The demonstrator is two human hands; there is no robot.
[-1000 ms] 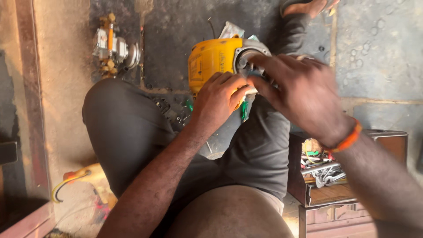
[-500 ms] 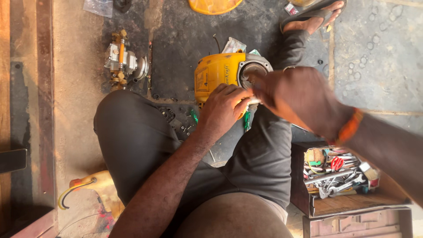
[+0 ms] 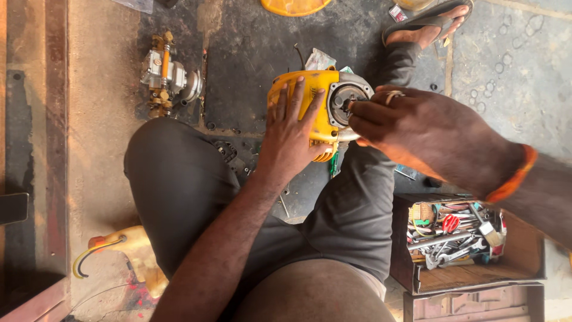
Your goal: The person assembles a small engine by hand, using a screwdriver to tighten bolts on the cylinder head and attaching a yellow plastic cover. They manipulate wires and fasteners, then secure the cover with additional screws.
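Nearest the camera: bare belly and dark grey shorts [image 3: 333, 226], person seated with knees apart over a grimy floor [image 3: 250, 53].

Right side, just by the right thigh: open wooden toolbox [image 3: 465, 271] crammed with wrenches, pliers with red handles and other steel tools.

Lower left on the floor: yellowish plastic part [image 3: 140, 253] with a yellow-black cable looping off it.

Between the knees: yellow engine housing [image 3: 310, 104] resting against the right thigh, its round grey metal end [image 3: 348, 98] facing right.

Left hand [image 3: 292, 134] lies flat on top of the yellow housing, fingers spread, pressing it down.

Right hand [image 3: 417, 128] sits at the round metal end, fingertips pinched together on something small at its centre; what it is, can't tell, it's hidden by the fingers. Orange band [image 3: 512, 176] on that wrist.

Further out, left: a brass and silver pump assembly [image 3: 167, 74] on the floor, well apart from the housing.

Far top: edge of a yellow-orange cover [image 3: 295, 6], and a foot in a sandal [image 3: 426, 27] at the end of the right leg.
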